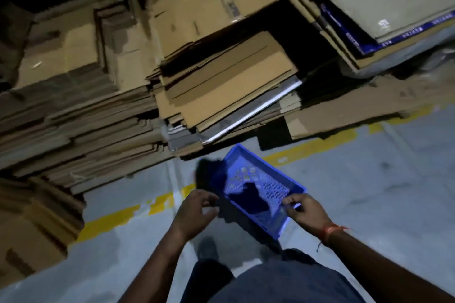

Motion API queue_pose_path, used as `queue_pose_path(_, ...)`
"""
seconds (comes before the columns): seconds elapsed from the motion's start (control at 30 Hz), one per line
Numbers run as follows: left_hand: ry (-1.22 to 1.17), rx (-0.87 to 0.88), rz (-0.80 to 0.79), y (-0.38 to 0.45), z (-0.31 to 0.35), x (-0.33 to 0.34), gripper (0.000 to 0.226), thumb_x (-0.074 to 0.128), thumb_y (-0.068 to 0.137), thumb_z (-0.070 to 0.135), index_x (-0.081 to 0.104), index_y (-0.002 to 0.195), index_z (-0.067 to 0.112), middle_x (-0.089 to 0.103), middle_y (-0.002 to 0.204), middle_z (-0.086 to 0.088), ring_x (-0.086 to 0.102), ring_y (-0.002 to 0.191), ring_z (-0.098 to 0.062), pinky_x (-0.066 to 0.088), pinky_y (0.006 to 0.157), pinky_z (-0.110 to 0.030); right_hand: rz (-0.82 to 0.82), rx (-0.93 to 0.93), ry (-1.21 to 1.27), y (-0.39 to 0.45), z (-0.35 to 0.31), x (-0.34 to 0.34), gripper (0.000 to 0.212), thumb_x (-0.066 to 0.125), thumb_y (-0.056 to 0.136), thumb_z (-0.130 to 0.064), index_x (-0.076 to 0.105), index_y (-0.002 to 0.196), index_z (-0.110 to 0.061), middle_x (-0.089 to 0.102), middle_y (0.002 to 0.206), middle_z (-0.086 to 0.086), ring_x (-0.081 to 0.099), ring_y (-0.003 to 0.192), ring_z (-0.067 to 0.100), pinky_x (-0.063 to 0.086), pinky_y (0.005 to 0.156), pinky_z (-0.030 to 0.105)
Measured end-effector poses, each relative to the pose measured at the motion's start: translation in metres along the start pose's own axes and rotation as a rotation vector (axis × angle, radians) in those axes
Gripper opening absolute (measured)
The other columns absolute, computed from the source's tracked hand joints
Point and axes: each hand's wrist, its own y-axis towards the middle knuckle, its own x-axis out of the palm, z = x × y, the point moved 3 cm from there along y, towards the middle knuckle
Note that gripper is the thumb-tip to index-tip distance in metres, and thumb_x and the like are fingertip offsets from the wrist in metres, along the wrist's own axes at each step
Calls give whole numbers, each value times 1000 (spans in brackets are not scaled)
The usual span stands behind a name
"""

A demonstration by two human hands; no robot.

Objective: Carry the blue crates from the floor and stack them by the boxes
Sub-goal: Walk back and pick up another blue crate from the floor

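Cardboard stacks (103, 96): 10 o'clock, the drop-off side.
Left hand (197, 214): 6 o'clock, fingers loosely curled, holding nothing.
Blue crate (258, 187): centre, tilted above floor, mid-carry.
Right hand (304, 210): 5 o'clock, pinching crate's near rim, carrying it alone.

Both bare forearms reach forward and down, the right hand (303, 211), a red thread tied at its wrist, with fingers curled in a pinch at its fingertips, the left hand (195, 213) apart beside it, fingers loosely curled and holding nothing.
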Motion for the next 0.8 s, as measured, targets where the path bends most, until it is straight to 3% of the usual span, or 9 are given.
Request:
queue_pose_path(0.07, 74, 54, -93, 36, -20, -8, 23, 71, 76, 30, 72, 99, 30, 62, 101, 4, 57, 95, 9, 38, 77, 1, 97, 108, 42, 3, 4, 16, 12, 70, 79, -11, 72, 82, -23, 70, 85, -8, 64, 76, 2, 50, 71, 25)
queue_pose_path(0.17, 119, 112, -169, 89, -57, -14, 28, 60, 66, 49, 64, 93, 41, 61, 99, 2, 56, 89, 2, 35, 78, 2, 260, 269, 130, 2, 7, 46, 11, 70, 81, -8, 72, 86, -17, 62, 83, -16, 60, 72, -2, 42, 67, 9)
queue_pose_path(0.23, 141, 158, -206, 124, -80, -13, 33, 60, 65, 50, 67, 93, 35, 62, 102, -4, 56, 87, -1, 35, 77, 3, 343, 382, 186, 2, 15, 74, 15, 70, 80, -11, 74, 92, -19, 63, 90, -8, 64, 75, 11, 44, 73, 19)
queue_pose_path(0.3, 177, 130, -245, 152, -101, -6, 28, 72, 68, 37, 72, 94, 25, 63, 104, -8, 59, 89, -9, 35, 78, 3, 389, 479, 247, 3, 25, 104, 20, 72, 78, -13, 74, 96, -23, 65, 98, 0, 67, 81, 18, 44, 78, 27)
queue_pose_path(0.4, 226, 83, -221, 188, -143, 15, 24, 84, 70, 12, 74, 90, 19, 63, 101, -7, 65, 87, -18, 40, 82, -9, 416, 579, 291, 7, 37, 146, 21, 71, 78, -12, 73, 97, -22, 67, 98, 3, 68, 78, 16, 41, 74, 25)
queue_pose_path(0.5, 326, 59, -271, 225, -188, 44, 23, 79, 71, 34, 74, 91, 24, 64, 102, 1, 68, 89, -17, 52, 84, -22, 456, 627, 309, 23, 61, 178, 25, 69, 79, -10, 72, 99, -24, 66, 102, 5, 69, 83, 19, 44, 69, 21)
queue_pose_path(0.6, 423, 12, -265, 263, -224, 78, 28, 74, 68, 42, 75, 90, 25, 67, 100, -2, 68, 88, -25, 54, 88, -32, 483, 639, 305, 57, 102, 195, 31, 72, 80, -9, 71, 110, -18, 61, 108, 6, 66, 86, 18, 46, 73, 18)
queue_pose_path(0.67, 470, -10, -305, 283, -245, 105, 35, 67, 71, 46, 74, 96, 23, 72, 97, -8, 68, 92, -34, 52, 92, -38, 543, 632, 273, 88, 139, 204, 36, 75, 79, -11, 70, 114, -18, 59, 109, 4, 64, 93, 20, 51, 81, 28)
queue_pose_path(0.8, 452, -100, -355, 325, -296, 167, 46, 62, 94, 35, 60, 133, 10, 60, 135, -20, 54, 127, -26, 32, 113, -37, 597, 645, 193, 147, 224, 228, 48, 78, 73, -16, 68, 120, -19, 61, 116, 9, 58, 112, 27, 50, 97, 44)
